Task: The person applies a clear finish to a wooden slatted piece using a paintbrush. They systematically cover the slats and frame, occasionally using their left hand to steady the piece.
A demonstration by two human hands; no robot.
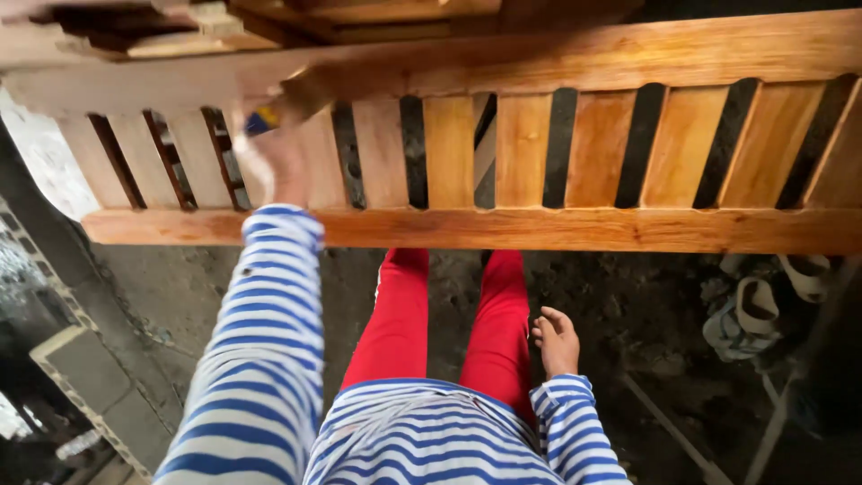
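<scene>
Left hand (pixel 274 162), blurred, gripped a small blue-and-yellow object (pixel 261 120) against the glossy slatted orange-brown wooden panel (pixel 557 229). Right hand (pixel 557 341) hung loosely open, empty, beside the red trousers (pixel 404 314).

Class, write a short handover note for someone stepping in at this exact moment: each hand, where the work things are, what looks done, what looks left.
Left hand: raised and blurred, against the slatted wooden frame near its top rail, gripping a small blue and yellow item too blurred to identify.
Right hand: empty, open, hanging beside the red trousers.
Frame lies across the view at waist height, over a dark dirt floor; sandals sit to the right.
Done: right-hand slats look darker and glossier.
Left: left-hand slats look paler and duller.
</scene>
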